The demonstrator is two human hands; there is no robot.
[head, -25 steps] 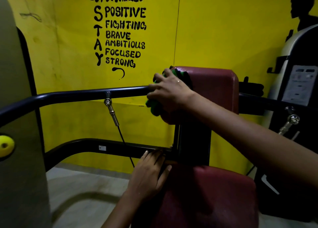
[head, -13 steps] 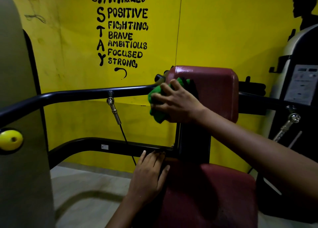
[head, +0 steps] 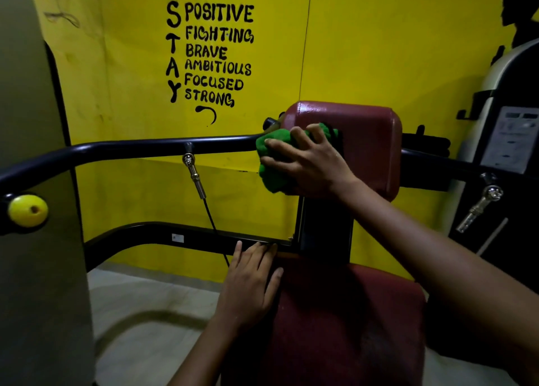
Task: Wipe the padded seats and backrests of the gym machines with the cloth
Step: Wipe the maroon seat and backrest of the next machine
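Left hand (head: 250, 286): open, fingers flat on the seat's left edge, below the right hand.
Seat (head: 350, 327): maroon pad under and right of the left hand.
Cloth (head: 274, 158): green, bunched under the right hand's fingers.
Right hand (head: 306, 167): gripping the cloth, pressing it against the backrest's left edge.
Backrest (head: 370, 140): maroon pad behind the right hand.

Dim indoor light, yellow wall (head: 116, 73) brightest and evenly lit, maroon seat (head: 350, 327) sunk in deep shadow, faint glare on backrest (head: 367, 129) top edge, soft overall focus, wide-angle bending along the frame edges, lower corners murky
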